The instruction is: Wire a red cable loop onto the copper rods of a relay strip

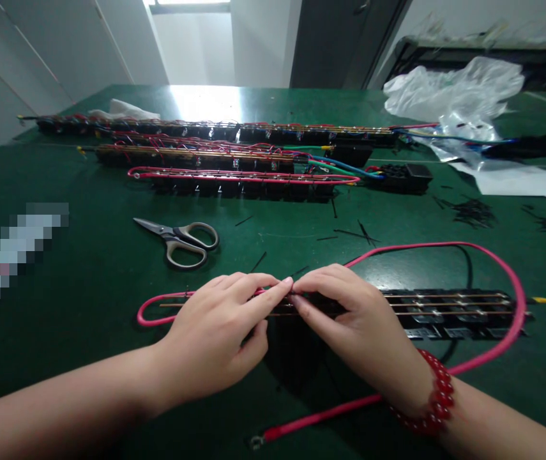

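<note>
A long black assembly (464,316) with brass-coloured rods lies in front of me on the green table. A red cable (516,281) runs along it, loops at both ends and ends in a metal ring terminal (256,441) near the front edge. My left hand (227,319) is closed over the cable and rods at the left part, its index fingertip meeting my right fingers. With thumb and index finger, my right hand (344,313) pinches at the assembly's middle; what sits in the pinch is too small and covered to make out.
Scissors (181,241) lie beyond my left hand. Several similar wired assemblies (244,185) stretch across the table behind them. Thin black strips (474,212) are piled at the right, others scattered mid-table. Clear plastic bags (455,89) and a white sheet (516,180) lie at the back right.
</note>
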The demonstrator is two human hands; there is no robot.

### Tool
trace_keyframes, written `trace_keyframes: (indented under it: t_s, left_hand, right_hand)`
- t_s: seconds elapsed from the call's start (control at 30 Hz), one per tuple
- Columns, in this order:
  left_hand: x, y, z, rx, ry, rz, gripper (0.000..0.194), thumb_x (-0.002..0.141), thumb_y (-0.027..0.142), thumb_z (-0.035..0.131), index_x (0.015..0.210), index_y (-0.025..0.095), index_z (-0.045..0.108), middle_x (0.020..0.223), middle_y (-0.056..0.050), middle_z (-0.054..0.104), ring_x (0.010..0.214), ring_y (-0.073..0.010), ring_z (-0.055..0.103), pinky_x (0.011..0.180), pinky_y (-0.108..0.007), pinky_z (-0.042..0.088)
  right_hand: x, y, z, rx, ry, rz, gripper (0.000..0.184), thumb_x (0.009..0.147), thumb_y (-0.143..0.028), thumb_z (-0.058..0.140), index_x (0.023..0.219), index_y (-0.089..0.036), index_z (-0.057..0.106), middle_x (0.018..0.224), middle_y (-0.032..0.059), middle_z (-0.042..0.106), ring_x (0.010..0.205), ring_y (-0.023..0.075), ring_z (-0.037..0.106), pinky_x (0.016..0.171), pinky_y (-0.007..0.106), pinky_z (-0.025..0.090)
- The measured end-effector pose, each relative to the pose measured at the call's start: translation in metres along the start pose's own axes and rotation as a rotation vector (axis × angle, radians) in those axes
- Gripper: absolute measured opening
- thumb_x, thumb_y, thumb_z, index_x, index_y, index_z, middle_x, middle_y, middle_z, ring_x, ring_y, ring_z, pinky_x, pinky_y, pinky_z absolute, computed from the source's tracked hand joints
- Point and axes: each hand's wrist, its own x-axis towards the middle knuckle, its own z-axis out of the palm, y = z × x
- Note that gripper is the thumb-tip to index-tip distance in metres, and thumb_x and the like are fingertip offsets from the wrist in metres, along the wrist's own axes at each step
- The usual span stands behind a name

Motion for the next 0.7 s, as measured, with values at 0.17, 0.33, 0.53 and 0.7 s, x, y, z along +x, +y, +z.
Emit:
trace_keyframes:
  t_s: [0.17,0.33,0.53,0.7]
  left_hand:
    - [0.0007,0.0,0.0001,0.013,0.012,0.003,0.053,0.091,0.016,0.045,0.144,0.022,0.043,0.131,-0.007,0.06,0.112,-0.0231,0.059,0.093,-0.042,0.051]
    - [0.0013,-0.0011,0.0002,0.025,0.022,0.021,0.051,0.092,0.016,0.045,0.143,0.022,0.045,0.13,-0.007,0.061,0.112,-0.0235,0.06,0.092,-0.042,0.052]
    - [0.0013,-0.001,-0.0004,0.027,0.016,0.028,0.051,0.092,0.017,0.045,0.142,0.021,0.046,0.131,-0.008,0.06,0.113,-0.0249,0.06,0.091,-0.044,0.054]
    - [0.0014,-0.0015,0.0002,0.029,0.028,0.02,0.051,0.091,0.017,0.045,0.141,0.022,0.048,0.13,-0.008,0.061,0.113,-0.0256,0.061,0.091,-0.044,0.054]
  right_hand:
    - [0.0011,0.0011,-0.0016,-0.001,-0.014,-0.035,0.013,0.086,-0.015,0.065,0.087,-0.024,0.074,0.087,0.0023,0.074,0.082,0.0174,0.067,0.072,0.031,0.055]
    - [0.0019,0.0023,-0.0013,0.0,-0.014,-0.039,0.014,0.084,-0.014,0.067,0.085,-0.025,0.075,0.087,0.0012,0.074,0.082,0.0168,0.068,0.071,0.03,0.055]
    - [0.0029,0.0036,0.0007,-0.01,-0.01,-0.071,0.014,0.085,-0.014,0.067,0.085,-0.025,0.076,0.084,0.0007,0.073,0.079,0.0163,0.067,0.069,0.03,0.055]
    - [0.0025,0.0042,-0.0001,0.0,-0.025,-0.054,0.012,0.086,-0.017,0.067,0.086,-0.025,0.076,0.086,0.0009,0.073,0.081,0.0159,0.067,0.071,0.029,0.054]
